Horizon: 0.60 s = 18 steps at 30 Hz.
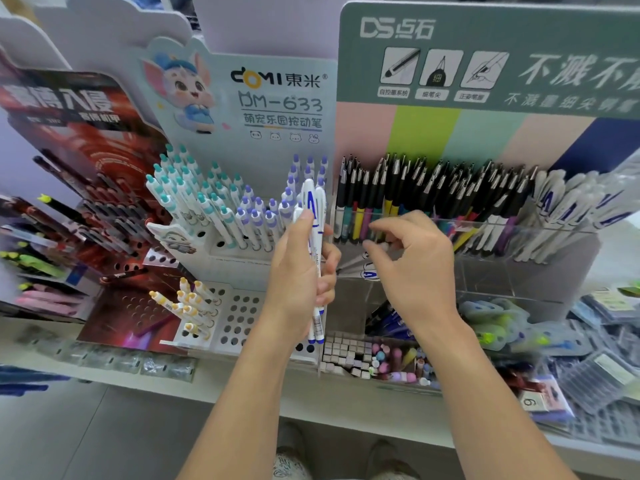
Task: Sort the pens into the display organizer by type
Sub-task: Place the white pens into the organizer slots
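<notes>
My left hand (299, 271) grips a small bunch of white pens with blue markings (316, 216), held upright in front of the displays. My right hand (412, 261) hovers at the clear acrylic organizer (519, 258), fingers curled; its fingertips reach toward white pens with blue print (363, 268) lying low in a compartment. Whether it holds one is unclear. More white-and-blue pens (568, 202) stand at the organizer's right end, beside black-capped pens (433, 192).
A white pegged stand (239, 320) at centre left holds teal-capped pens (187, 188), purple-capped pens (270, 209) and yellow-capped pens (187, 299). A red display (104, 202) stands far left. Erasers (346, 351) and packaged goods (588, 341) lie along the shelf front.
</notes>
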Motion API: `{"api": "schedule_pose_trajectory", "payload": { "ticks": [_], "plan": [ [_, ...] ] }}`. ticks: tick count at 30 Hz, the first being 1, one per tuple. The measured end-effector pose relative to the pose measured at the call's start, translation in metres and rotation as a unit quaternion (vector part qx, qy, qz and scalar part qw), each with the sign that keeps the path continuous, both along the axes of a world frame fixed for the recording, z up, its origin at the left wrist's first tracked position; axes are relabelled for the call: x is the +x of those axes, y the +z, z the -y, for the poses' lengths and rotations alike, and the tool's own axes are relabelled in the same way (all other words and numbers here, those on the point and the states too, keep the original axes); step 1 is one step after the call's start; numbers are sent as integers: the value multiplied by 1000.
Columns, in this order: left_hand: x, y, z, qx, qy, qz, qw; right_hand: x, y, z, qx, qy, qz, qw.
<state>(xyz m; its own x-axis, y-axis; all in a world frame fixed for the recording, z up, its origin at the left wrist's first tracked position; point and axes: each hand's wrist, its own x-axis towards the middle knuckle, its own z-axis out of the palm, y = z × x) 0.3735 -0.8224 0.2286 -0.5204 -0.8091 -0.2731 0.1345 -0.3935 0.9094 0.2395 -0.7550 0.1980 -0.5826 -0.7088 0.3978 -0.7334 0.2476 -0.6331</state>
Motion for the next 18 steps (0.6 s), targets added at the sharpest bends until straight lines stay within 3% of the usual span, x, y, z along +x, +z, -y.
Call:
{"api": "schedule_pose_trajectory", "payload": {
  "ticks": [3, 5, 8, 11, 15, 18],
  "plan": [
    [-3, 0, -1, -27, -45, 28, 998, 2, 27, -3, -81, 47, 164, 982],
    [-6, 1, -3, -45, -79, 45, 995, 2, 44, -2, -77, 101, 295, 947],
    [-8, 4, -7, -51, -111, 48, 991, 3, 50, 1, -53, 144, 395, 906],
    [-9, 6, -9, -94, -94, 60, 989, 1, 44, 2, -78, 154, 435, 884],
    [-6, 9, -4, -104, 35, 63, 992, -4, 47, -3, -175, 119, 450, 868],
    [6, 9, 8, -87, 85, 75, 990, -17, 56, -7, -243, 70, 385, 888]
  ]
}}
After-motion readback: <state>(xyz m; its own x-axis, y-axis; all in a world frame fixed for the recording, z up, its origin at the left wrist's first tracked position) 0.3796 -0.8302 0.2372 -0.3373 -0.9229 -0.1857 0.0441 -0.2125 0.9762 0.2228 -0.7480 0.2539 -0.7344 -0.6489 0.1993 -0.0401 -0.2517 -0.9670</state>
